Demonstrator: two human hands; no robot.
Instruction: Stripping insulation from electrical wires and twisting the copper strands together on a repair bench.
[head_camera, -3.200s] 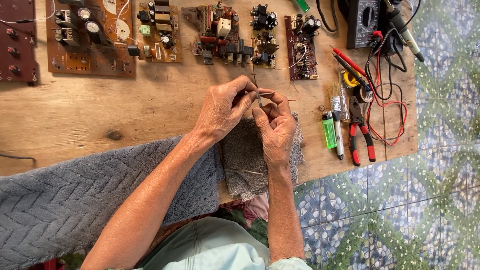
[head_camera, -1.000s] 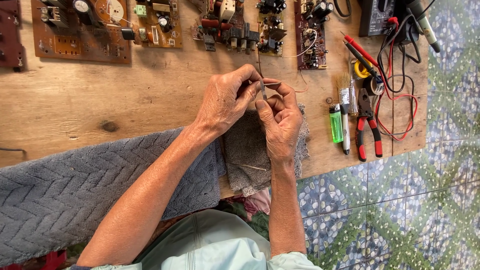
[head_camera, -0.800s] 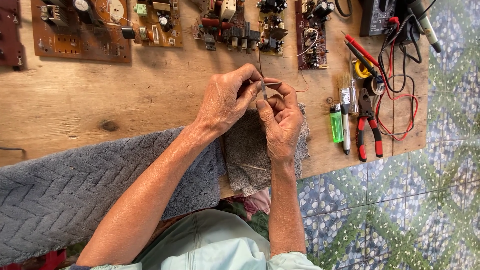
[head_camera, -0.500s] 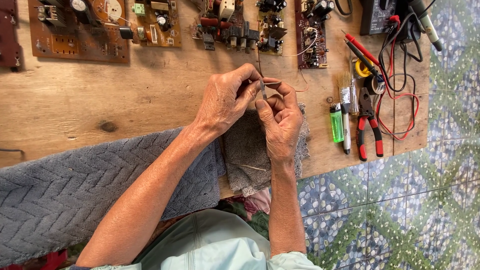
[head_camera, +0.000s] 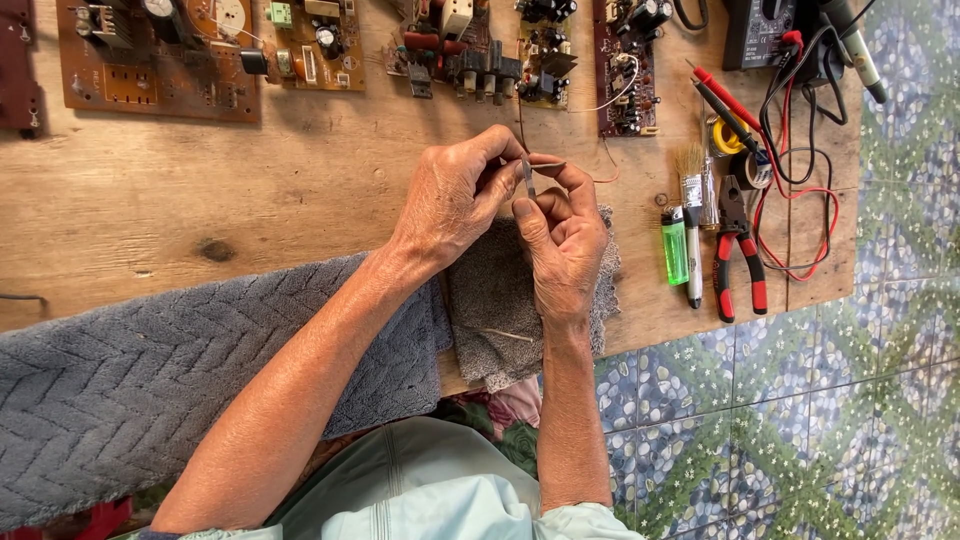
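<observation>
Working a small thin grey piece (head_camera: 527, 180) at fingertip level, just above the wooden tabletop (head_camera: 300, 200). Pinching it from both sides: left hand (head_camera: 455, 200) closing thumb and forefinger on it from 9 o'clock, right hand (head_camera: 565, 235) meeting it from 4 o'clock, the two hands pressed together around the piece. Too small to tell what kind of part it is. Judging by the grip, fine fingertip handling in progress, with nothing set down. Calling for a steady, close pinch and very small movements, since so slight a piece could slip easily.

Lying directly under the hands, at 6 o'clock: a grey cloth (head_camera: 490, 300), overhanging the table's near edge. Spreading out at 8 o'clock under the left forearm: a grey chevron towel (head_camera: 150, 380).

Lining the far edge from 10 to 1 o'clock: a large brown circuit board (head_camera: 150, 60) and a narrow dark circuit board (head_camera: 625, 65), with others between them, all well apart from the fingers. Sitting at 3 o'clock, near the right hand: a green lighter (head_camera: 675, 247), a small brush (head_camera: 690, 165) and red-handled pliers (head_camera: 735, 250). Trailing at 2 o'clock: red and black test leads (head_camera: 800, 200) running to a dark meter (head_camera: 760, 30).

Nothing crowding the hands themselves. Showing past the table edge at 4 o'clock: a patterned tile floor (head_camera: 800, 420).
</observation>
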